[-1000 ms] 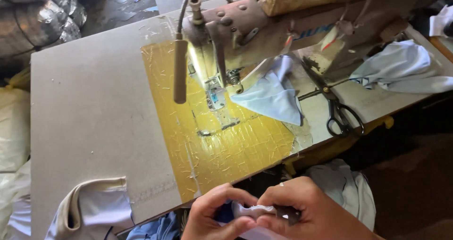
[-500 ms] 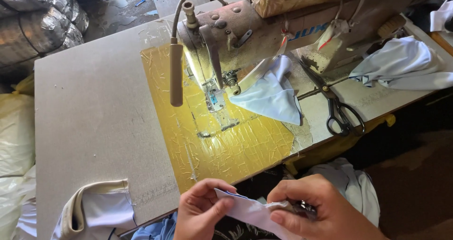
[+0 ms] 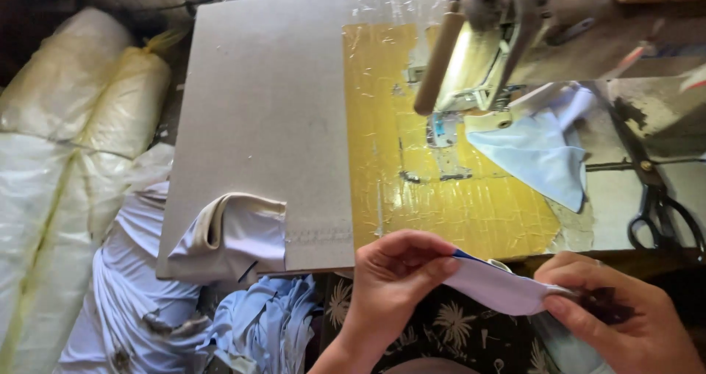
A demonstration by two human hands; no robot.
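Observation:
My left hand (image 3: 393, 278) pinches the left end of a small pale lilac fabric piece (image 3: 496, 286) with a blue edge. My right hand (image 3: 625, 319) grips its right end, and the piece is stretched flat between them below the table's front edge. Beyond the hands lies the yellow taped area (image 3: 441, 197) of the sewing table, under the sewing machine (image 3: 507, 43) and its presser foot (image 3: 441, 135). A light blue cloth (image 3: 540, 150) lies to the right of the needle.
Black scissors (image 3: 658, 205) lie at the right on the table. A folded pale garment (image 3: 235, 234) hangs over the grey table's front edge (image 3: 257, 124). Heaped pale fabric (image 3: 147, 300) and bulging plastic sacks (image 3: 66, 146) fill the floor on the left.
The view has swung left and closer to the table. My hands have drawn apart and spread the fabric piece flat between them.

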